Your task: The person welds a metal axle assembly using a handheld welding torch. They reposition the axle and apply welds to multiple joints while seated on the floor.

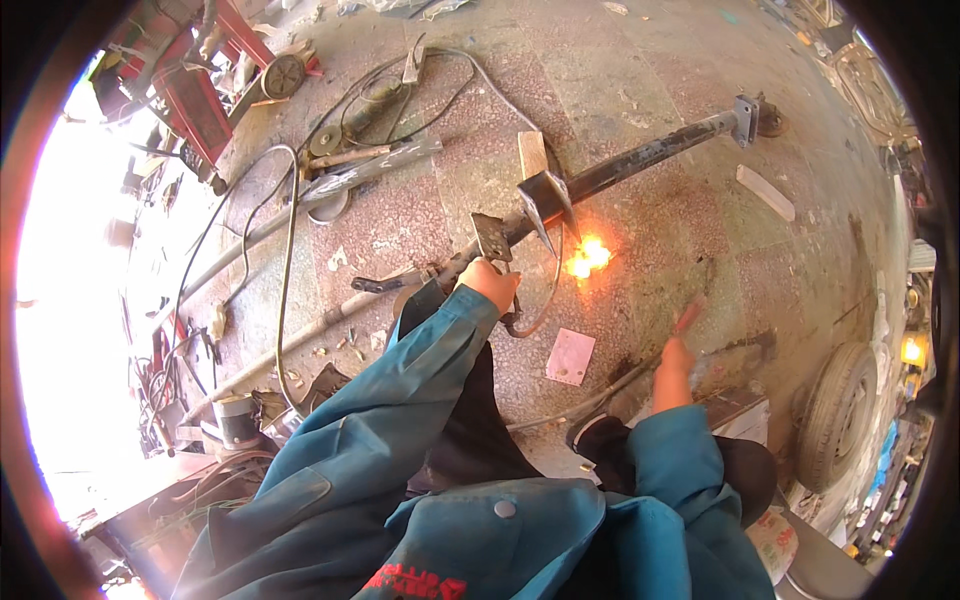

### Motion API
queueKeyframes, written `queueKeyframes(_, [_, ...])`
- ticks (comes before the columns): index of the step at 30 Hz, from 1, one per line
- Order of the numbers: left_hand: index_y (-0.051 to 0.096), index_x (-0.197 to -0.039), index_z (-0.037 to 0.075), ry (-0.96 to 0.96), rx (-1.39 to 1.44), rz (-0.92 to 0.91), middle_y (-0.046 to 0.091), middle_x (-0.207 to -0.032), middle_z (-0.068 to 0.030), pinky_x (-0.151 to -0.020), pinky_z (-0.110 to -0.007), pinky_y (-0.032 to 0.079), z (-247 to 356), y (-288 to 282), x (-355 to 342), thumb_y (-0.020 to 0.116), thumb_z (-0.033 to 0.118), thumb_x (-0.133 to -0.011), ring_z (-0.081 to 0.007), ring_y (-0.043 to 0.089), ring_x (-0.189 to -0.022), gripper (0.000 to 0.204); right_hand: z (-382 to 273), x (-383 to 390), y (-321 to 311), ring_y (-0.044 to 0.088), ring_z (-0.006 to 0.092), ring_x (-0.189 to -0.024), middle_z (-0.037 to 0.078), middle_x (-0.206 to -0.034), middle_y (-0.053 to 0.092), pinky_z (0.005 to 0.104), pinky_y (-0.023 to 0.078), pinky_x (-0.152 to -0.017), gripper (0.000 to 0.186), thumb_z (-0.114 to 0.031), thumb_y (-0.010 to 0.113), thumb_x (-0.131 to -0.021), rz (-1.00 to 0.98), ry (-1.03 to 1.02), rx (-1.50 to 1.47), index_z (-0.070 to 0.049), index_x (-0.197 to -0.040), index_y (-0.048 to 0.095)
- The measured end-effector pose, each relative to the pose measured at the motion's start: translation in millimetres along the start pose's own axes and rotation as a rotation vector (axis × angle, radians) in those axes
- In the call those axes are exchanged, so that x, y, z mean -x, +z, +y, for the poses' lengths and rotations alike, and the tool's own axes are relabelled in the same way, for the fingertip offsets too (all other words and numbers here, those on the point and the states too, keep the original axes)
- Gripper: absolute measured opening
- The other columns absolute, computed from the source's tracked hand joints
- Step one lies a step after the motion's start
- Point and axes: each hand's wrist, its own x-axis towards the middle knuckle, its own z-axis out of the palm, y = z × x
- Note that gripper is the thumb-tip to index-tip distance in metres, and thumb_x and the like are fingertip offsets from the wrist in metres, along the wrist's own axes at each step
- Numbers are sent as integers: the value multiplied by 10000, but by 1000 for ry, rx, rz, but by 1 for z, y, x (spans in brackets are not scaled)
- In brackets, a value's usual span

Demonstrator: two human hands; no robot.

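My left hand (488, 285) is closed at the lower edge of a small metal bracket plate (490, 236), which stands up against a long dark axle beam (640, 160). My right hand (675, 365) is closed around a reddish tool (690, 313), blurred, that looks like a welding electrode holder. A cable (620, 385) runs to that hand. Two pointed metal plates (548, 205) stand on the beam. Beside them a bright orange glow (588, 258) burns at floor level, between the beam and my right hand; its source is lost in the glare.
A pink card (570, 357) lies before my feet. An angle grinder (345, 125), looping cables (290, 240) and a long pipe (290, 345) spread out on the left. Wood pieces (765, 193) lie around the beam. A tyre (838, 415) stands at right, a red machine (195, 110) far left.
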Motion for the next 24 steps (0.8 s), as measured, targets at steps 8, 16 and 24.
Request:
queueKeyframes(8, [843, -1047, -20, -82, -8, -97, 828, -927, -173, -771, -422, 611, -36, -81, 3, 941, 329, -814, -239, 792, -830, 431, 61, 71, 36, 712, 361, -918, 197, -1232, 743, 551, 559, -717, 484, -328, 648, -1034, -318, 244, 335, 80, -1285, 714])
queueKeyframes(16, [839, -1057, 13, -8, 12, -168, 798, -869, -147, -748, -407, 585, -44, -89, 22, 903, 303, -863, -209, 744, -779, 355, -15, 55, 15, 657, 298, -751, 195, -1080, 722, 523, 518, -600, 414, -318, 645, -1114, -122, 257, 281, 63, -1267, 701])
queueKeyframes(24, [824, -1042, 17, 80, -256, -105, 803, -955, -226, -856, -483, 600, -46, -76, 19, 843, 470, -886, -404, 795, -938, 480, -47, 53, 13, 480, 242, -670, 79, -844, 499, 403, 459, -581, 197, -90, 628, -1033, -219, 283, -53, 10, -1203, 639])
